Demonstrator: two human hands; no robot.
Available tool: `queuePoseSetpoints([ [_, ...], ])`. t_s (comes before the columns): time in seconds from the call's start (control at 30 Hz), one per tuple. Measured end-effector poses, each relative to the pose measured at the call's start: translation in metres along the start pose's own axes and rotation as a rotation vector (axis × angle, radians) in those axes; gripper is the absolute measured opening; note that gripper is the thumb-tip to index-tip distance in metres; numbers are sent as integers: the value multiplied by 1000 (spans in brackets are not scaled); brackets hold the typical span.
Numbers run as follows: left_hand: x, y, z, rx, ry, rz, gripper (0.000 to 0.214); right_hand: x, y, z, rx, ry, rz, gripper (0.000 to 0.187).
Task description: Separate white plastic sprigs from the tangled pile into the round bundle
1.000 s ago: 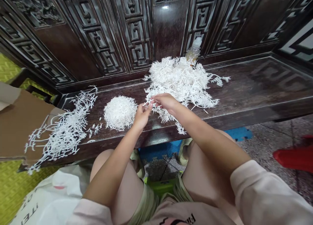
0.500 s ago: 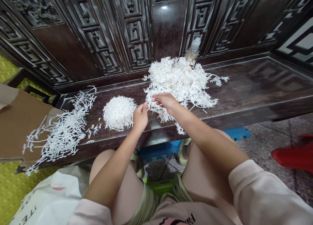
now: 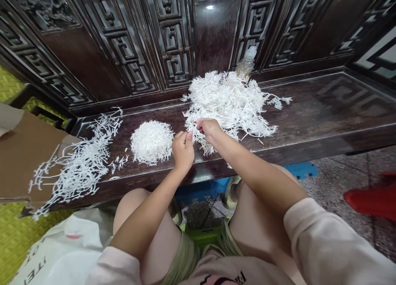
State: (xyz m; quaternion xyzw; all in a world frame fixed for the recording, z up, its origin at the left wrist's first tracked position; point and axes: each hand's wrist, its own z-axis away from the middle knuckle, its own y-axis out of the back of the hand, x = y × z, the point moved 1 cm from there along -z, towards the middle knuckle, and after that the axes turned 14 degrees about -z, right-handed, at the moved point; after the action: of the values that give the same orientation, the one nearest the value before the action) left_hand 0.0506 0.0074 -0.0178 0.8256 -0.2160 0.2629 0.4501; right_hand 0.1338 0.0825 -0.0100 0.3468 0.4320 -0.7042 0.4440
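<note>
My left hand [image 3: 183,151] is closed in a pinch, thumb up, just in front of a heap of white branching plastic sprigs [image 3: 227,99]. My right hand [image 3: 208,129] is also closed, its fingers curled at the front edge of that heap. The fingertips of both hands are close together, with a small gap between them. Whatever they pinch is too small or hidden to make out. Left of my hands lies a rounded pile of short white pieces [image 3: 151,142]. Further left is a tangle of bare white stems [image 3: 82,165].
All the piles lie on a dark wooden bench [image 3: 309,107] with a carved back. A clear bottle [image 3: 246,62] stands behind the heap. A cardboard box [image 3: 31,157] and a white bag [image 3: 68,243] are at the left. Something red [image 3: 371,198] is on the floor at right.
My left hand has moved slightly right, towards my right hand. The fingers of my right hand, more extended before, have curled in. The piles look the same.
</note>
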Motion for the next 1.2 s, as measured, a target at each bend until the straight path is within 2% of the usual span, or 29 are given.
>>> queuePoseSetpoints([
  [0.1, 7, 5, 7, 36, -77, -48, 36, 0, 6, -10, 19, -48, 36, 13],
  [0.2, 18, 19, 15, 70, -179, -18, 36, -9, 26, -30, 183, -69, 152, 21],
  [0.27, 19, 28, 13, 67, -142, 8, 37, -17, 39, -42, 210, -66, 139, 27],
  [0.3, 16, 31, 8, 37, -79, 6, 38, -20, 43, -46, 150, -95, 100, 28],
  [0.37, 0, 35, -10, -98, 75, -45, 38, -22, 43, -44, 8, -157, 10, 27],
  [0.43, -26, 37, -31, -273, 230, -135, 38, -20, 35, -33, -114, -216, -38, 25],
  [0.5, -56, 41, -50, -331, 307, -277, 38, -16, 24, -20, -193, -239, -24, 20],
  [0.63, -107, 53, -64, -390, 406, -607, 27, -9, 12, -6, -218, -224, 83, 10],
  [0.7, -122, 56, -62, -427, 462, -658, 31, -6, 12, -7, -207, -217, 120, 9],
  [0.77, -128, 56, -59, -424, 508, -683, 40, -3, 13, -10, -197, -216, 144, 9],
  [0.87, -115, 53, -57, -311, 479, -765, 42, 1, 12, -10, -190, -201, 173, 9],
  [0.97, -76, 49, -52, -218, 201, -669, 34, 0, 9, -4, -191, -121, 216, 9],
  [1.03, -44, 46, -42, -233, -15, -529, 46, -2, 7, 2, -189, -55, 243, 9],
  [1.1, -16, 42, -29, -246, -165, -523, 44, -3, 5, 7, -204, 2, 262, 10],
  [1.2, 5, 35, -14, -261, -203, -600, 41, -4, 5, 10, -229, 110, 300, 14],
])
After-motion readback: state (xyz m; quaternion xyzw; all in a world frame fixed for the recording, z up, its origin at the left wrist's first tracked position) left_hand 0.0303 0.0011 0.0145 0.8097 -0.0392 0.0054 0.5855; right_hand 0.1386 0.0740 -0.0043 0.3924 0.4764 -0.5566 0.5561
